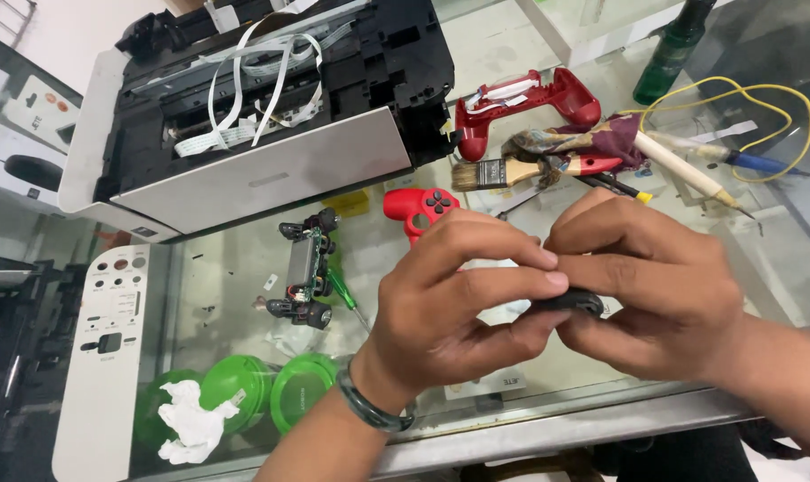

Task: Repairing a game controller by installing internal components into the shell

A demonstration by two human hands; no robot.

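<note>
I am holding a small black part point(576, 301) between both hands over the near edge of the glass table point(601, 393). My left hand point(449, 303) is curling its fingers over the part from the left, and my right hand point(655, 286) is gripping it from the right, so the two hands are pressing together around it. Most of the part is lying hidden under my fingers; only a dark rounded edge is showing, and I cannot tell what it is. A dark green bracelet point(369, 406) is sitting on my left wrist.

Just beyond my left hand a red controller shell point(420, 207) with button marks is lying on the glass. Farther off, to the right, a second red shell point(521, 103) is resting open side up. Near it a flat paintbrush point(494, 171) is lying beside a bundled cloth point(592, 138), and a yellow wire point(762, 98) is looping at the far right next to a green bottle point(672, 49).

To the left of my hands a small circuit board point(305, 272) with black thumbsticks is lying beside a green screwdriver point(344, 295). At the far left an opened printer point(253, 107) is showing white ribbon cables. Under the glass at the near left, green round lids point(271, 393) are sitting with crumpled white tissue point(191, 419).
</note>
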